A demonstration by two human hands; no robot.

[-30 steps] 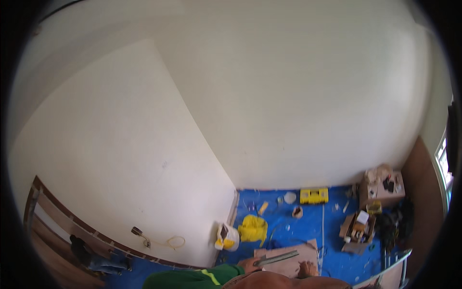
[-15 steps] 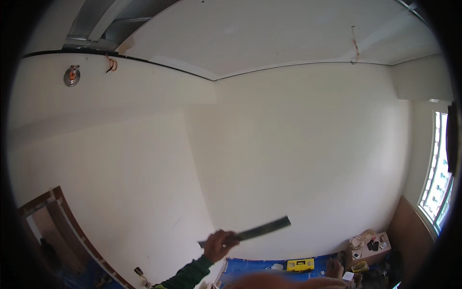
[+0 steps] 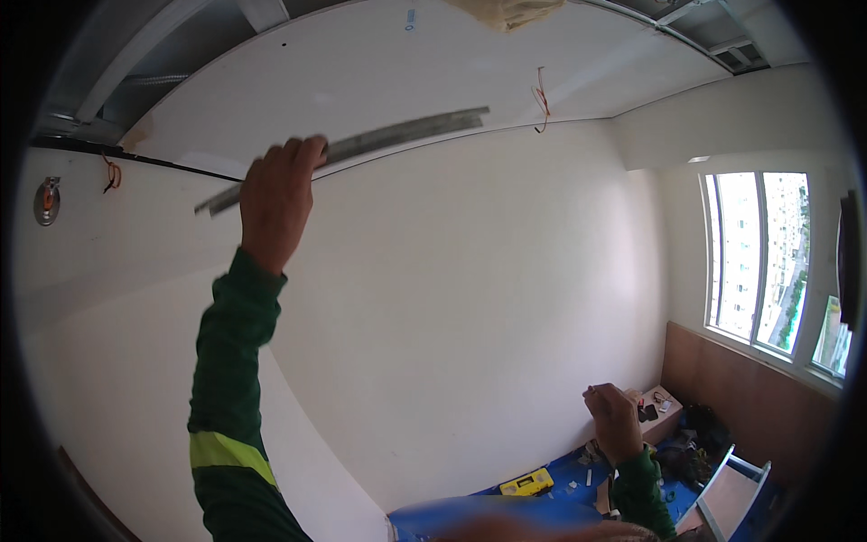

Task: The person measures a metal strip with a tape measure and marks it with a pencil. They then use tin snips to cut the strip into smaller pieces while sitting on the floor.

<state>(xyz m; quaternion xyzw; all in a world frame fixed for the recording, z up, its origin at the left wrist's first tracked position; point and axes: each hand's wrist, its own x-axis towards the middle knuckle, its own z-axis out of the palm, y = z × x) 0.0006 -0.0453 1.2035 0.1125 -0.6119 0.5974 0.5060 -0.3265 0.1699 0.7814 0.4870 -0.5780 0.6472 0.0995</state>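
Note:
My left hand is raised high, its fingers wrapped over a long grey metal channel. The channel slants up to the right, in front of the line where the white ceiling panel meets the wall; whether it touches either I cannot tell. Its short end sticks out left of the hand. Lower down on the right, my right hand is held up with its fingers pressed together in a pinch. What sits between those fingertips, if anything, is too small to make out.
Orange wires hang from the ceiling panel. Open metal framing shows at upper left. Below lie a blue sheet, a yellow case, a box with small items on it, and a ladder-like frame. A window is at right.
My left hand has lifted the metal channel from low down to ceiling height. The right hand has risen into clearer sight. The view has turned right, showing more of the window.

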